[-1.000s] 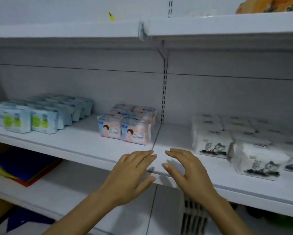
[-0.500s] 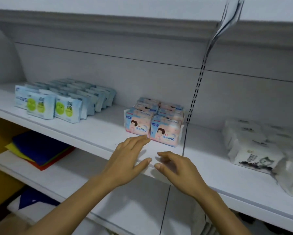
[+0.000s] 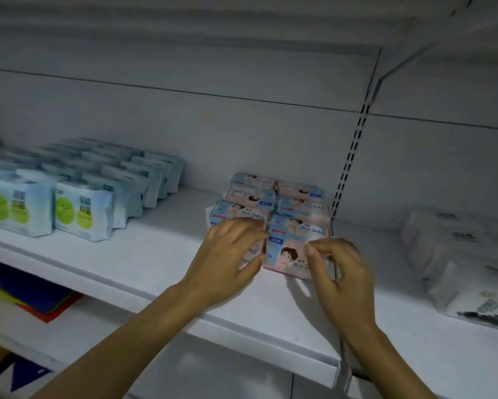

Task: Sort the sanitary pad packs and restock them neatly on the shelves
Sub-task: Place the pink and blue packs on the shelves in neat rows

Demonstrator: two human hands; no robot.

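- Head view: pink packs [image 3: 299, 197] stood in two rows at the right end of the shelf [image 3: 144, 263].
- Left hand [image 3: 227, 260] gripped the front-left pack [image 3: 242, 211], fingers curled over its top, thumb low on its front.
- Right hand [image 3: 342, 272] touched the front-right pack [image 3: 288, 251] with curled fingers; whether it pinched, I cannot tell.
- Blue packs [image 3: 81, 208] lined the shelf's left end.

You see about six pink packs [image 3: 296, 228], two columns; blue-green packs [image 3: 81, 208] too overlapped to count; white packs [image 3: 443, 246] blurred.
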